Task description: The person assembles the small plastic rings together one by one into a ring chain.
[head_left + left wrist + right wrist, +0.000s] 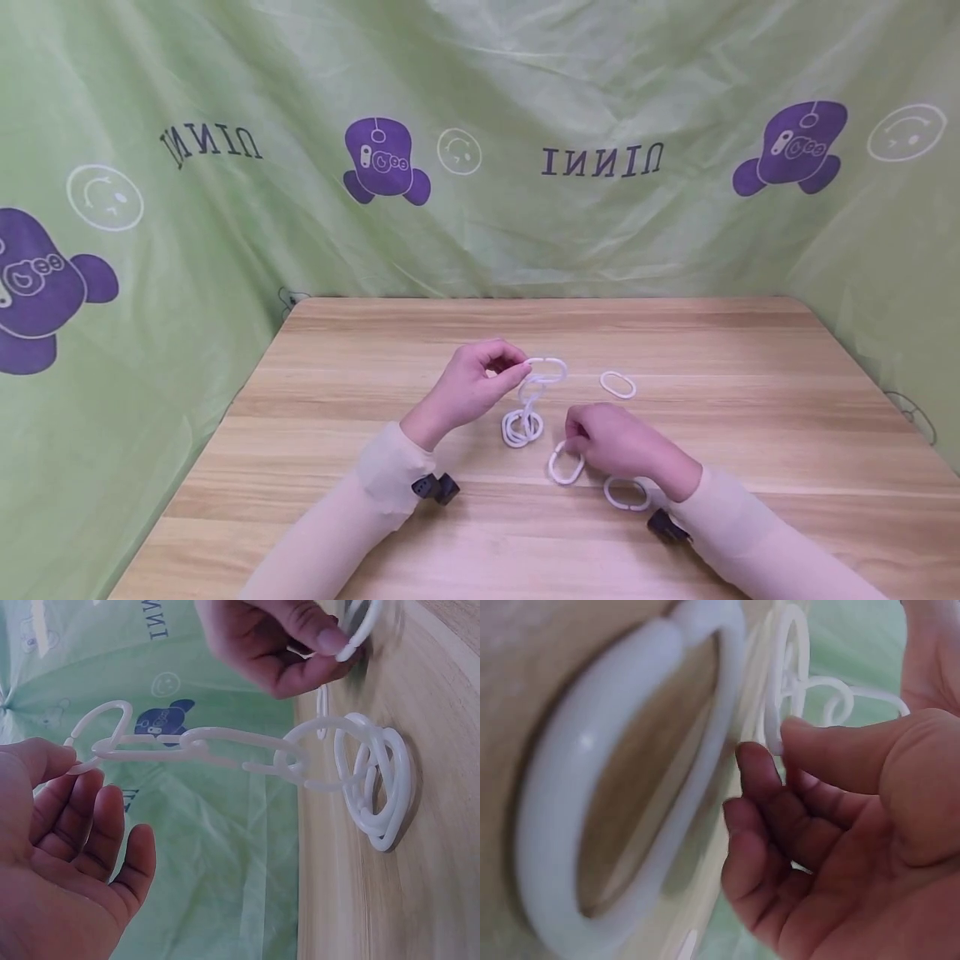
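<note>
My left hand (474, 385) pinches the end link (557, 362) of a white plastic chain between thumb and index finger, the other fingers loosely bent. From it the chain (240, 739) hangs down, its lower links heaped (516, 437) on the table. Lower and to the right, my right hand (618, 440) pinches a separate white oval link (566, 478) just by the tabletop. In the left wrist view this link (367, 630) shows a small gap by the thumb. Another loose link (627, 505) lies below my right hand, large in the right wrist view (551, 832).
One more loose oval link (618, 385) lies beyond my right hand. The wooden table (360, 358) meets a green printed curtain (495, 242) at its back and sides. A small black device (435, 488) sits at each wrist.
</note>
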A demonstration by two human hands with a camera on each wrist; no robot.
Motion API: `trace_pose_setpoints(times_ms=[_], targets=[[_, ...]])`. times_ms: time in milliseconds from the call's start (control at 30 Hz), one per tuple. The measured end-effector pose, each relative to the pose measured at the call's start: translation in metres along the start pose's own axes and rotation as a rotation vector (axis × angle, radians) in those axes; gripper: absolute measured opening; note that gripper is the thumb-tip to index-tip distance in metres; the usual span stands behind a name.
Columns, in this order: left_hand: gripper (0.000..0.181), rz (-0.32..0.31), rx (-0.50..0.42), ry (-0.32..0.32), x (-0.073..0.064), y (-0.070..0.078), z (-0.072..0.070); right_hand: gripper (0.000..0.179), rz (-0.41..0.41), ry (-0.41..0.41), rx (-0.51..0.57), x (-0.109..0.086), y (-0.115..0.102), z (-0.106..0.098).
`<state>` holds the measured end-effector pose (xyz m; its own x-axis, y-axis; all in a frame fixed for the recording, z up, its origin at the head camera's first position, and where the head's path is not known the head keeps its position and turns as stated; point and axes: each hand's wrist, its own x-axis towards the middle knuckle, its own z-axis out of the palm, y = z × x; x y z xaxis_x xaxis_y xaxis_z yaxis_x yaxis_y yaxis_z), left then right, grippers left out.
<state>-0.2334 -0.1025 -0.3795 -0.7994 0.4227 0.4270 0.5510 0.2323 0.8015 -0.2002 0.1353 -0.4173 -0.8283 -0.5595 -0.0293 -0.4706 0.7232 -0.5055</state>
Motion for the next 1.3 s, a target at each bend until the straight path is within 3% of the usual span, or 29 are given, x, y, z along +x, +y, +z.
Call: trace_pose_setpoints(times_ms=[200,433,667,1100,1300], targets=[[0.005,-0.004,0.018,-0.005,0.000,-0.002,-0.001,0.005,-0.110,0.076,0.156,-0.001,-0.004,-0.013],[0.004,-0.011,0.021,-0.022,0.000,-0.002,0.000,0.009,-0.192,0.291,0.163,-0.006,-0.014,-0.039],[0.003,0.021,0.010,-0.048,-0.001,-0.003,0.004,0.013,-0.250,0.432,0.177,-0.005,-0.020,-0.048],[0.003,0.056,0.032,-0.075,-0.002,-0.003,0.009,0.015,-0.195,0.525,0.165,0.000,-0.023,-0.051],[0.004,0.061,0.041,-0.093,-0.002,-0.001,0.010,0.015,-0.224,0.560,0.138,0.002,-0.023,-0.050]])
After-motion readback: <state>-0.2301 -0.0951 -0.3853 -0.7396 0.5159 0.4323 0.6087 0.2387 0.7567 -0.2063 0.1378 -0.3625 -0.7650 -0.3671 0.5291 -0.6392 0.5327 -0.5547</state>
